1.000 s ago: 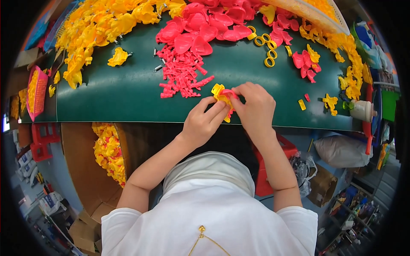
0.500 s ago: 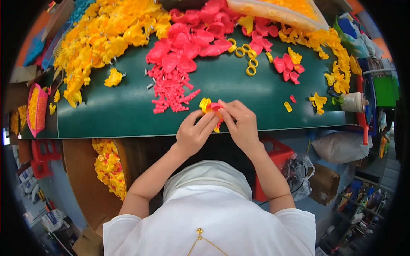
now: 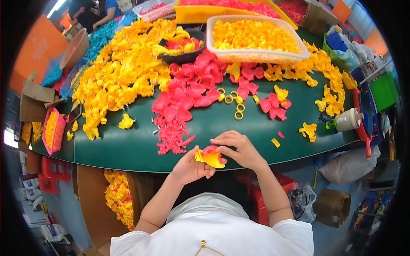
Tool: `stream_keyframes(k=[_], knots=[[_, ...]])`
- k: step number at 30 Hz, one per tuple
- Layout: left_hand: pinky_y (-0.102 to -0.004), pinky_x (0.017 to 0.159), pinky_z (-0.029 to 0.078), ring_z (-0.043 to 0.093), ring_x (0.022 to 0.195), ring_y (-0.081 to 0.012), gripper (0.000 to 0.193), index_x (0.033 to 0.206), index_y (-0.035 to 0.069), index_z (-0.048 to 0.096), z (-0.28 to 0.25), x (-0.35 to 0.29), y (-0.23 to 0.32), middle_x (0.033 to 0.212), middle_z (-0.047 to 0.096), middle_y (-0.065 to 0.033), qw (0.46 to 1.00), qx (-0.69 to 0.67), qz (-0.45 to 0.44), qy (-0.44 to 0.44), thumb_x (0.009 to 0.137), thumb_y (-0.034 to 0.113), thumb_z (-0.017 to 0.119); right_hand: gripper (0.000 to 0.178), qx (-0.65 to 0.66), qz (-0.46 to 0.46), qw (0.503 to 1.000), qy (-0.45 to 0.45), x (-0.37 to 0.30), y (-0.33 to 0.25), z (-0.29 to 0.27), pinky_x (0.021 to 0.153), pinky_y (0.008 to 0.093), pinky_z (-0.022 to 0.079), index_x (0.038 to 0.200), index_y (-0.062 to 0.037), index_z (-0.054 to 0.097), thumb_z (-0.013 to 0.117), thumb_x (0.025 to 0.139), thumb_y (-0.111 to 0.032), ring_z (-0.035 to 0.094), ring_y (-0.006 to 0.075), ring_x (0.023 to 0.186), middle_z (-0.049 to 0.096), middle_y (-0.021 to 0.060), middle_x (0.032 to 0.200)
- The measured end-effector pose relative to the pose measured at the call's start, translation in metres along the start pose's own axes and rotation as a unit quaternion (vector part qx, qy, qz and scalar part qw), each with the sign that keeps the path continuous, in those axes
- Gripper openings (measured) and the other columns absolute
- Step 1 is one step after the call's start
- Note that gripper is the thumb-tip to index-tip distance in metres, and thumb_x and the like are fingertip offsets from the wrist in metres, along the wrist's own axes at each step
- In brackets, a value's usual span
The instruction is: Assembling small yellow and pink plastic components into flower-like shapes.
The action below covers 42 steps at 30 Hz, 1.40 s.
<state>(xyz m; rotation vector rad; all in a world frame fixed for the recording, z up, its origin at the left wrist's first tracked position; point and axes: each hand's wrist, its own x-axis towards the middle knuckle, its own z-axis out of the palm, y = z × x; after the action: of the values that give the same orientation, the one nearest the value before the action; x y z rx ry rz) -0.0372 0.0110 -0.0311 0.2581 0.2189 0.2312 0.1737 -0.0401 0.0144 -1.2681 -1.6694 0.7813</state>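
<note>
A small plastic assembly (image 3: 211, 159), yellow with a pink-red rounded part and a ring-like yellow end, lies at the table's front edge in my left hand (image 3: 186, 167). That palm is turned up, with thumb and fingers around the piece. From the right, my right hand (image 3: 242, 150) reaches over it, fingers stretched out and apart from the thumb. The thumb tip appears to touch the pink-red part. Just beyond my hands is a pile of small pink-red pegs (image 3: 173, 136). Larger pink-red shells (image 3: 185, 94) are heaped behind the pegs.
Yellow parts (image 3: 128, 64) pile up at the left. Yellow rings (image 3: 238, 106) lie mid-table near a white tray (image 3: 256, 55) of yellow pieces. A white pot-like container (image 3: 349, 119) stands right. Below the table is a cardboard box (image 3: 94, 200) of finished-looking pieces. Another person (image 3: 100, 15) sits far left.
The view has tilted up, showing more of the far table. My left hand has turned palm up under the assembly; my right fingers have come off it and straightened.
</note>
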Motion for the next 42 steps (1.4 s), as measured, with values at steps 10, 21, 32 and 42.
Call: stream_keyframes(k=[10,21,32,42], knots=[[-0.0336,0.074,0.045,0.058,0.089,-0.0258,0.069,0.131,0.005,0.046,-0.003,0.011,-0.005,0.114,0.058,-0.0195,0.991,-0.073,0.103,0.05,0.09,0.06,0.041,0.024,-0.217,0.078,0.957,0.177,0.08,0.075,-0.094,0.08,0.0349,0.049,0.105,-0.0031,0.068,0.065,0.085,-0.017,0.064,0.0281,0.091,0.069,0.0135,0.097],[-0.0419,0.08,0.043,0.053,0.107,-0.0323,0.062,0.123,0.007,0.052,-0.011,0.01,-0.008,0.118,0.058,-0.0133,0.99,-0.089,0.108,-0.013,0.088,0.057,0.046,0.035,-0.481,0.136,0.851,0.161,0.141,0.082,-0.071,0.085,0.04,0.049,0.112,-0.0067,0.061,0.067,0.08,-0.021,0.056,0.0306,0.101,0.063,0.0098,0.107],[-0.0412,0.088,0.046,0.055,0.107,-0.0317,0.063,0.128,0.005,0.05,-0.008,0.002,-0.01,0.118,0.057,-0.0205,0.981,-0.115,0.146,-0.053,0.092,0.057,0.04,0.042,-0.194,0.062,0.974,-0.098,0.019,-0.074,-0.043,0.083,0.0397,0.048,0.114,-0.0055,0.062,0.073,0.078,-0.023,0.059,0.0315,0.101,0.064,0.0147,0.106],[-0.0412,0.09,0.043,0.053,0.111,-0.0292,0.062,0.125,0.011,0.054,0.004,0.015,-0.016,0.121,0.057,-0.0093,0.984,-0.121,0.132,0.012,0.089,0.06,0.044,0.092,0.104,0.076,0.989,0.079,-0.031,-0.019,0.021,0.102,0.0396,0.036,0.145,-0.0082,0.029,0.08,0.07,-0.026,0.042,0.0265,0.128,0.032,0.011,0.147]])
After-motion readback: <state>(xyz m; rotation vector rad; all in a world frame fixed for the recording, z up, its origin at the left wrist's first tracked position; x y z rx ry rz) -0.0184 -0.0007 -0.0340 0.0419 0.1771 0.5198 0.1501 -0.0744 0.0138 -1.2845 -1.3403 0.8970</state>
